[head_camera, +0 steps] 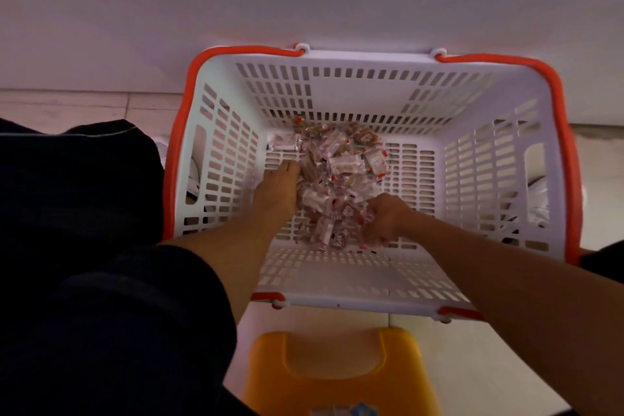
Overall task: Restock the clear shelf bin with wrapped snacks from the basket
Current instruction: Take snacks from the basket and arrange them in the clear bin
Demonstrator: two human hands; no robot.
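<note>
A white slotted basket (499,132) with an orange rim and handles stands on the floor in front of me. A heap of small wrapped snacks (341,165), clear and brown wrappers with red marks, lies on its bottom. My left hand (278,191) reaches into the basket with straight fingers laid flat against the left side of the heap. My right hand (385,218) is at the near right side of the heap, its fingers curled down into the snacks. The clear shelf bin is not in view.
A yellow plastic stool (341,371) stands just below the basket's near edge. My dark-trousered leg (101,246) fills the left side. A pale shelf base or wall (304,10) runs behind the basket. Tiled floor (84,108) shows at left and right.
</note>
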